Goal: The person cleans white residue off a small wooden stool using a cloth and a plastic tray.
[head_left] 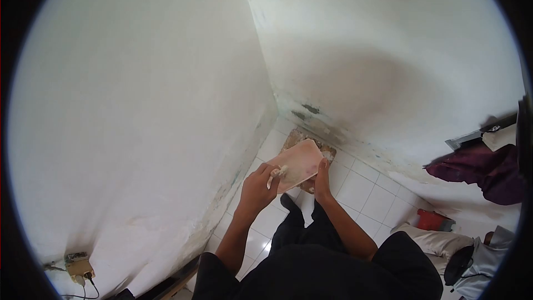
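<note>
My right hand (322, 181) grips the right edge of a shallow pink tray (303, 157), thumb along its rim. The tray is held out in front of my body, tilted, with whitish smears on its surface. At its near left side, my left hand (257, 190) is closed on a whitish crumpled lump (274, 175), held right over the tray; what the lump is made of I cannot tell. Below the tray lies a brown, white-stained board (292, 138) on the tiled floor, partly hidden by the tray.
Two pale walls meet in a corner ahead; the right wall (344, 89) has dark peeling patches low down. A power socket (79, 268) with cords is at lower left. On the right are purple cloth (480, 171), a red container (432, 220) and a pale pillow (436, 240).
</note>
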A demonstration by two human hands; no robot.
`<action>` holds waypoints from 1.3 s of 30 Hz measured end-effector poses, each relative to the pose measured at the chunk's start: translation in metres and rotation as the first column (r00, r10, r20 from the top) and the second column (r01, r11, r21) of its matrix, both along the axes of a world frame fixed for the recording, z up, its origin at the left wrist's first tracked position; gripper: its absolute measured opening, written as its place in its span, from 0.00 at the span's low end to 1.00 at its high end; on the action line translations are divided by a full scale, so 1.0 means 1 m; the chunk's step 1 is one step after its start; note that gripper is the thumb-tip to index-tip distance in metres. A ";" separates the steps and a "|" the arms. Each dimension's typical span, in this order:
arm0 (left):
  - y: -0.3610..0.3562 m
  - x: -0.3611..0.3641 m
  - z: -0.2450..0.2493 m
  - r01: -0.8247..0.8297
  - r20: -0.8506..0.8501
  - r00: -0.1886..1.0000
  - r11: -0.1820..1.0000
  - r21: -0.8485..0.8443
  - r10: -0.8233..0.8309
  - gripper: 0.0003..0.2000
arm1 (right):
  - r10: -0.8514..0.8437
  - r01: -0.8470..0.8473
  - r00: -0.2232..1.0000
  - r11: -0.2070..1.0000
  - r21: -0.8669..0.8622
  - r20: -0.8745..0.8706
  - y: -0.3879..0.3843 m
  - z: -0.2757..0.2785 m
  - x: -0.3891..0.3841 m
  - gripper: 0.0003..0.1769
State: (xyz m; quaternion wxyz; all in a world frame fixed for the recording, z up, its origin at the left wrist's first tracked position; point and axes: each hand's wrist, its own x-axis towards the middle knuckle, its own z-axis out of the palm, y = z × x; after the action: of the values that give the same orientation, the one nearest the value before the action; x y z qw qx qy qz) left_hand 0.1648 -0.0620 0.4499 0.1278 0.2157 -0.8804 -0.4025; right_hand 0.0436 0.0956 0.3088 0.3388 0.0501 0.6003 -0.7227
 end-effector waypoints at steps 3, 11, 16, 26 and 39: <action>-0.007 0.007 0.008 0.082 0.055 0.995 0.996 0.046 -0.085 0.08 | -0.023 0.025 0.999 0.998 -0.050 0.035 -0.004 -0.001 0.011 0.40; -0.014 -0.022 0.033 0.169 -0.026 0.985 0.985 0.029 -0.168 0.08 | 0.153 -0.143 0.984 0.984 -0.105 0.095 -0.010 0.021 0.001 0.38; -0.022 -0.051 0.055 0.288 -0.122 0.948 0.955 -0.069 -0.294 0.10 | 0.218 -0.214 0.974 0.974 -0.077 0.053 -0.019 0.067 -0.032 0.41; -0.023 -0.053 0.073 0.478 0.020 0.878 0.878 0.021 -0.478 0.07 | 0.257 -0.257 0.966 0.966 0.017 0.039 -0.009 0.081 -0.088 0.50; -0.021 -0.092 0.076 0.525 0.027 0.850 0.851 0.023 -0.526 0.08 | 0.293 -0.287 0.956 0.950 0.121 -0.031 -0.019 0.104 -0.084 0.46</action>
State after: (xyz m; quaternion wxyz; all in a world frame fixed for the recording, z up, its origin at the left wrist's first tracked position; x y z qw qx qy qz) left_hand 0.0730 -0.0834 0.5254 -0.0028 -0.0254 -0.9048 -0.4252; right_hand -0.0405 0.0771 0.4124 0.4230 -0.0368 0.6499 -0.6303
